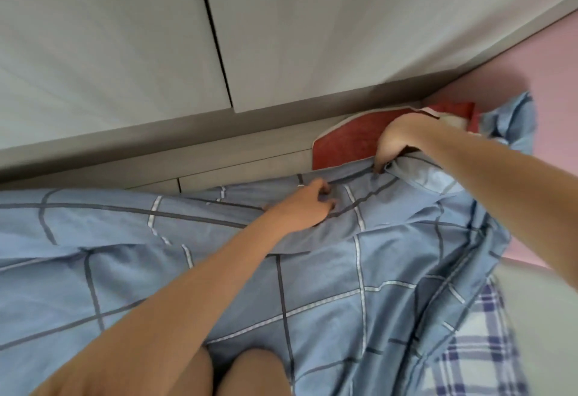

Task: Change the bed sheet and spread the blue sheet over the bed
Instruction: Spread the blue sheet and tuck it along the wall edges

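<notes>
The step in hand looks like dressing the far corner of the bed, the mattress itself being hidden under cloth. The light blue checked cotton sheet [328, 270] lies rumpled over most of what shows, its far edge running along the foot of the white wardrobe doors [125, 35] and a bunched heap piled up by the pink wall [556, 60]. The right hand [403, 142] is clenched on the sheet's edge where it meets the dark red panel [347, 145] at the corner, fingers curled down over a fold. The left hand [308, 206] sits near it, lower and to the left, fingers curled into a ridge of the same cloth and apparently pinching it. The person's bare knees [250, 373] rest on the sheet, near its middle. A white and purple plaid cloth [478, 352] shows at the near right, uncovered; whether it is the old sheet I cannot tell. Spreading seems well along but unfinished: next the corner wants pulling taut and tucking down beside the red panel, then the heap by the wall drawn out flat, which likely means shifting the knees off the cloth
</notes>
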### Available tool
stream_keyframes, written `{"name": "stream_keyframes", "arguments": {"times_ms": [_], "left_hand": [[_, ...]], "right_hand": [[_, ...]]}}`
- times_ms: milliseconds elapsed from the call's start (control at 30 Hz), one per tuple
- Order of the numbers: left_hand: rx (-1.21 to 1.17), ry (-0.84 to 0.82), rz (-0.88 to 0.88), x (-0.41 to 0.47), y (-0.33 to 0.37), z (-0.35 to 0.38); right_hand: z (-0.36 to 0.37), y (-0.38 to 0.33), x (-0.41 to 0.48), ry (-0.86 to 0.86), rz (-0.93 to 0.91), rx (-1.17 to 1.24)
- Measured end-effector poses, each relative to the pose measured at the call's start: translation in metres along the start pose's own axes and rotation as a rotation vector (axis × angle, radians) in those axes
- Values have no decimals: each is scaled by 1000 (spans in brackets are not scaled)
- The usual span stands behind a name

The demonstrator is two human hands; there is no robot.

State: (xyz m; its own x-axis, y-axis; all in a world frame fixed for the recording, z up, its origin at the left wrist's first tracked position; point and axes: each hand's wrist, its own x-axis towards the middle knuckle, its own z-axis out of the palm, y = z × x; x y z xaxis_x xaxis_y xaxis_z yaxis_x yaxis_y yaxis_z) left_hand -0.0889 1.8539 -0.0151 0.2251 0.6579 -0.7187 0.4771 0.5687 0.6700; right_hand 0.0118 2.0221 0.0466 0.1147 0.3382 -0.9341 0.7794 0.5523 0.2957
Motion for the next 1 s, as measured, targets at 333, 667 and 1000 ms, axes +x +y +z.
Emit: {"name": "stream_keyframes", "arguments": {"times_ms": [333,667,1000], "left_hand": [[241,-213,-74,19,-2,15],[246,-190,-87,18,-8,17],[271,-122,-83,20,-19,26]], "right_hand": [[47,33,-23,899,360,220],[50,69,-10,1231,279,648],[29,57,33,1163,88,818]]}}
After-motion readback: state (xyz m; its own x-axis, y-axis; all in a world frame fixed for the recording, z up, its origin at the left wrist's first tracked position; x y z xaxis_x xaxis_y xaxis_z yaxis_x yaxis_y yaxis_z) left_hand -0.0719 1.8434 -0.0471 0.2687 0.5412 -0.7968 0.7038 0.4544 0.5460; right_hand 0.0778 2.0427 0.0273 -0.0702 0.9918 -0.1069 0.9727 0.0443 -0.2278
